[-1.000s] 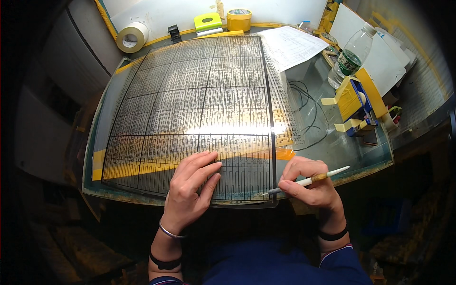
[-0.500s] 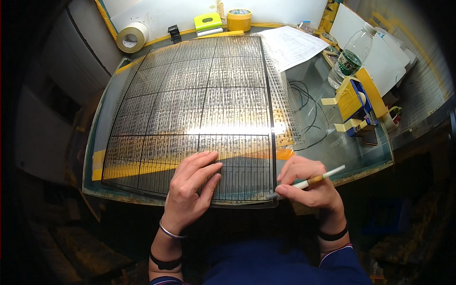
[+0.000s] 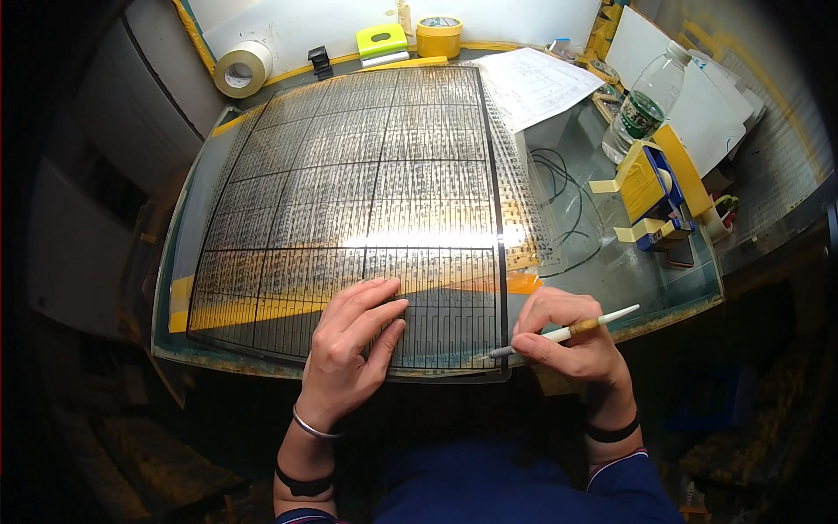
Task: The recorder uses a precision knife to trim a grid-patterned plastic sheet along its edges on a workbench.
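Observation:
A large clear film [image 3: 349,201] with a dense black line pattern, split by dark bars into panels, lies over the glass tabletop. On its near edge rests my left hand [image 3: 353,336], fingers apart and holding nothing. At the film's near right corner, my right hand [image 3: 572,336] grips a slim white pen-shaped tool [image 3: 559,334] with a yellowish band and a grey ribbed front end. The tool's thin tip points left, at the film's lower right corner; whether it touches the film I cannot tell. Yellow strips [image 3: 236,307] show beneath the film.
Along the back stand a tape roll [image 3: 243,70], a black clip [image 3: 320,61], a green-handled tool [image 3: 382,42] and a yellow round tub [image 3: 439,37]. To the right are paper sheets [image 3: 537,86], a plastic bottle [image 3: 648,105], a blue tape dispenser [image 3: 668,205] and thin black cable [image 3: 572,196].
The tool's front end has shifted slightly and shows more plainly past my right fingertips, with its handle turned a little. My left hand and the film stay put.

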Demonstrator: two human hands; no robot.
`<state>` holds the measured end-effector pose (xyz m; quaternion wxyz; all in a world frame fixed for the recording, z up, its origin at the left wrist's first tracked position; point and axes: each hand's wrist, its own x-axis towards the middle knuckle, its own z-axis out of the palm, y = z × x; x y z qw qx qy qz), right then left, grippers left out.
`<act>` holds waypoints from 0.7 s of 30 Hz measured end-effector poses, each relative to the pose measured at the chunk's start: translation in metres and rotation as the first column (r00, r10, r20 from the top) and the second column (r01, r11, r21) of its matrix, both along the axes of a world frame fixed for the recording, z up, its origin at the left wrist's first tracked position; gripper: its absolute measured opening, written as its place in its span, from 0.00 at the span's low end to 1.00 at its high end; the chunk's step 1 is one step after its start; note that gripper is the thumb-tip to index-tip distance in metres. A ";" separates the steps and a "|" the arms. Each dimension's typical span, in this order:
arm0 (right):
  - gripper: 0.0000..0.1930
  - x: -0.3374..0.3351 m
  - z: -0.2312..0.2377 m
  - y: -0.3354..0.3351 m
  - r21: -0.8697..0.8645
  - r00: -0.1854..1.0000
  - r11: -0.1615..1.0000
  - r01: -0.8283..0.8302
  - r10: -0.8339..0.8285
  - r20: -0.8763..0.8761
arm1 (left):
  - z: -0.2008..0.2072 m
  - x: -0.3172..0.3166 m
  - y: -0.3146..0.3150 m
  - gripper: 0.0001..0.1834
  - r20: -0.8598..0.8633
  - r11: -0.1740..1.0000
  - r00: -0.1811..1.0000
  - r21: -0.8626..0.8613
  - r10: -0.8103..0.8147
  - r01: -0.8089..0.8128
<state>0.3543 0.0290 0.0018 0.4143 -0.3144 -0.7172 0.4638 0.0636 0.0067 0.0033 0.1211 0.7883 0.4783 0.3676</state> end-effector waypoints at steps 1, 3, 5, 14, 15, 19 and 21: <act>0.06 0.000 0.000 0.000 0.011 1.000 1.000 0.008 -0.009 0.009 | 0.000 0.000 0.000 0.13 0.001 1.000 1.000 -0.002 0.001 -0.001; 0.06 -0.002 0.000 0.000 0.037 0.999 0.999 0.031 -0.032 0.019 | 0.000 0.000 0.000 0.13 0.001 1.000 1.000 -0.002 0.002 -0.002; 0.05 -0.003 0.001 0.000 0.055 0.998 0.996 0.064 -0.065 0.026 | 0.000 -0.001 0.000 0.13 -0.001 1.000 1.000 0.000 0.000 0.000; 0.06 -0.005 0.000 0.002 0.144 0.996 0.987 0.073 -0.081 0.047 | -0.002 -0.001 0.002 0.13 -0.015 0.999 1.000 0.043 -0.014 0.014; 0.06 -0.003 0.000 0.002 0.124 0.998 0.992 0.037 -0.042 0.037 | -0.002 -0.001 0.001 0.14 -0.015 0.999 1.000 0.042 -0.014 0.015; 0.08 0.003 0.000 0.001 0.019 1.000 1.000 -0.007 0.007 -0.018 | -0.002 0.000 0.003 0.17 -0.005 0.999 1.000 0.042 -0.015 0.015; 0.08 0.003 0.001 0.000 -0.026 0.999 1.000 0.012 -0.013 -0.032 | 0.000 -0.002 0.001 0.20 0.017 0.999 1.000 0.034 -0.001 0.000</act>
